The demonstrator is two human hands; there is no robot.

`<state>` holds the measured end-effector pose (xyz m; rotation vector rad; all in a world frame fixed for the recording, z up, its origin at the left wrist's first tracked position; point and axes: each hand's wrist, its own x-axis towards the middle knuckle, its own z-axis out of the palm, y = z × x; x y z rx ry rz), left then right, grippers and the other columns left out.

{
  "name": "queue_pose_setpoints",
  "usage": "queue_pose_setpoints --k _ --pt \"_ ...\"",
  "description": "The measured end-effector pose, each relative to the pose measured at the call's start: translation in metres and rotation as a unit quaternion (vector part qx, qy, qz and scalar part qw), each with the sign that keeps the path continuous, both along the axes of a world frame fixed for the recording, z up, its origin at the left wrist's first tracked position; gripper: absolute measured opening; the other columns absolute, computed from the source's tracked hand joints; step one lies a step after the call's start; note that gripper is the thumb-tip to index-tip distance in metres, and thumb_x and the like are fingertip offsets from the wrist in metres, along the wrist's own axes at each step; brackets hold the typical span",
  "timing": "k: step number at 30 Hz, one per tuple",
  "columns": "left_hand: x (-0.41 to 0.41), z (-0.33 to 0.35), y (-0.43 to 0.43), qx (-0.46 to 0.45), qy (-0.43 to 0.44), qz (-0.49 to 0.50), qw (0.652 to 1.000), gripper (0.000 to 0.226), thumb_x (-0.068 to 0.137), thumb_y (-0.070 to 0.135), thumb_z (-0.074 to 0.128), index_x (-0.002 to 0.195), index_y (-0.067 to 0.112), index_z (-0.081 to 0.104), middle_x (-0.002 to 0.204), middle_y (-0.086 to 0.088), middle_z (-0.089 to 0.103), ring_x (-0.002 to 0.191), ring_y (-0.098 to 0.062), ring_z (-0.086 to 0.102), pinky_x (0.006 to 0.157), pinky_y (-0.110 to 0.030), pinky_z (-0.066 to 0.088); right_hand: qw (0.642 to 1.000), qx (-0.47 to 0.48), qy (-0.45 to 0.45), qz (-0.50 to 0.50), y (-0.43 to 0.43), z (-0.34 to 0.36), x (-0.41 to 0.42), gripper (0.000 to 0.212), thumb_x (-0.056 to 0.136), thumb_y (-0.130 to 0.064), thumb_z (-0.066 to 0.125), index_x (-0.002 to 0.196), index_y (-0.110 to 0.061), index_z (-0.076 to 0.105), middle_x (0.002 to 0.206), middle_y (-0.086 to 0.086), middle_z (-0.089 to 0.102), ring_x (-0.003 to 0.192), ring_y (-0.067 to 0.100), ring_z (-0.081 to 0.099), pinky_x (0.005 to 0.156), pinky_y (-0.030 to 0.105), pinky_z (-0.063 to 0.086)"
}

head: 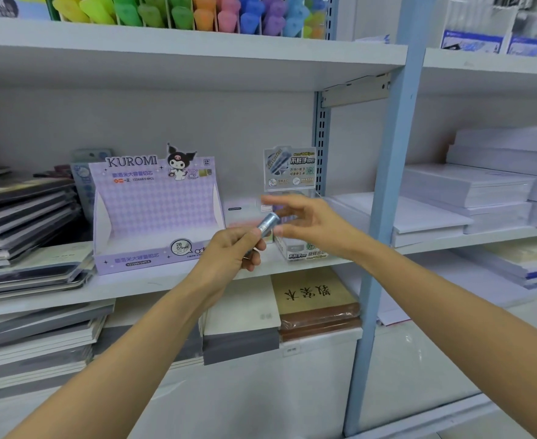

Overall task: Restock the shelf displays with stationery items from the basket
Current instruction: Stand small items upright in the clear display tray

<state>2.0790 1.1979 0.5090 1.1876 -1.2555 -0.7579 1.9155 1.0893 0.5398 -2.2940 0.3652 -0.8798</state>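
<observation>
My left hand grips a small silvery-blue lead-refill tube by its lower end, the tube pointing up and to the right. Just right of the tube's top, my right hand hovers with fingers spread and relaxed, holding nothing. Behind my right hand stands a clear plastic display box with a grey-green header card. To the left on the same white shelf sits a purple Kuromi cardboard display box; its tray looks empty. The basket is out of view.
Dark wrapped notebooks are stacked at the left. White paper reams fill the right bay beyond the blue upright. Coloured items line the top shelf. Notebooks and a brown book lie on the lower shelf.
</observation>
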Motion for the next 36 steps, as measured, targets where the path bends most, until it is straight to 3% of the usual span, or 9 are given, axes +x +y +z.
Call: queue_pose_setpoints --k 2,5,8,14,17,21,25,30,36 --pt "-0.005 0.004 0.002 -0.011 0.022 -0.012 1.0 0.022 0.1 0.021 0.05 0.106 0.007 0.066 0.076 -0.001 0.061 0.056 -0.008 0.053 0.057 -0.021 0.047 1.0 0.002 -0.018 -0.006 0.003 -0.004 -0.002 0.034 0.087 -0.008 0.068 0.12 -0.014 0.067 0.109 0.007 0.068 0.101 0.017 0.065 0.091 0.032 0.055" --pt "-0.008 0.009 0.008 -0.04 0.089 -0.034 0.995 0.034 0.089 0.022 0.065 0.121 0.014 0.058 0.078 -0.002 0.065 0.062 -0.013 0.057 0.061 -0.024 0.05 0.993 0.067 -0.097 -0.021 0.005 -0.006 -0.008 0.025 0.088 -0.009 0.067 0.113 -0.007 0.068 0.099 0.012 0.072 0.089 0.023 0.069 0.083 0.03 0.057" --pt "-0.011 0.012 0.01 -0.071 0.042 -0.022 0.996 0.031 0.087 0.013 0.068 0.118 0.014 0.063 0.083 -0.001 0.063 0.071 -0.014 0.057 0.067 -0.025 0.051 0.979 0.152 -0.133 -0.001 0.009 -0.008 -0.012 0.023 0.091 -0.009 0.062 0.113 -0.003 0.065 0.094 0.016 0.073 0.083 0.023 0.07 0.077 0.028 0.058" --pt "-0.025 0.011 0.008 -0.126 0.005 0.031 0.992 0.018 0.093 0.017 0.062 0.108 0.015 0.07 0.089 0.0 0.069 0.077 -0.01 0.058 0.07 -0.024 0.052 0.976 0.194 -0.092 0.047 0.028 -0.015 -0.016 0.023 0.097 -0.02 0.053 0.109 -0.003 0.063 0.094 0.017 0.073 0.077 0.023 0.069 0.074 0.03 0.059" --pt "-0.031 0.009 0.008 -0.139 -0.039 0.052 0.988 0.018 0.095 0.02 0.058 0.108 0.017 0.07 0.092 0.004 0.074 0.082 -0.008 0.064 0.071 -0.022 0.052 0.987 0.148 -0.059 0.003 0.031 -0.015 -0.021 0.024 0.098 -0.023 0.052 0.108 -0.005 0.065 0.097 0.012 0.072 0.082 0.02 0.069 0.077 0.032 0.059" --pt "-0.037 0.008 0.006 -0.128 -0.13 0.075 0.98 0.018 0.099 0.025 0.052 0.108 0.022 0.068 0.095 0.006 0.072 0.09 -0.012 0.064 0.078 -0.027 0.051 0.986 0.076 -0.123 -0.086 0.034 -0.014 -0.025 0.021 0.099 -0.026 0.052 0.113 -0.013 0.061 0.102 0.009 0.066 0.086 0.014 0.064 0.07 0.027 0.055" --pt "-0.046 0.004 0.002 -0.111 -0.259 0.062 0.958 0.022 0.1 0.03 0.049 0.109 0.018 0.065 0.098 0.002 0.068 0.092 -0.013 0.061 0.079 -0.03 0.049 0.988 0.018 -0.134 -0.067 0.032 -0.012 -0.029 0.032 0.095 -0.019 0.059 0.127 -0.018 0.059 0.103 0.0 0.061 0.098 0.015 0.059 0.08 0.029 0.055" --pt "-0.052 -0.002 -0.006 -0.109 -0.35 0.091 0.926 0.027 0.099 0.034 0.047 0.115 0.016 0.06 0.11 0.001 0.061 0.103 -0.014 0.056 0.085 -0.029 0.046 0.99 0.015 -0.117 -0.076 0.021 -0.009 -0.035 0.022 0.09 -0.012 0.065 0.112 -0.013 0.066 0.091 -0.007 0.065 0.086 0.007 0.061 0.072 0.02 0.051" --pt "-0.039 -0.022 -0.018 -0.072 -0.565 0.105 0.815 0.057 0.099 0.038 0.046 0.15 0.018 0.029 0.156 0.001 0.028 0.144 -0.016 0.021 0.117 -0.033 0.018 0.951 0.054 -0.243 -0.183 -0.015 0.006 -0.047 0.019 0.091 -0.004 0.062 0.108 -0.01 0.063 0.092 0.006 0.066 0.091 0.025 0.064 0.08 0.034 0.058"
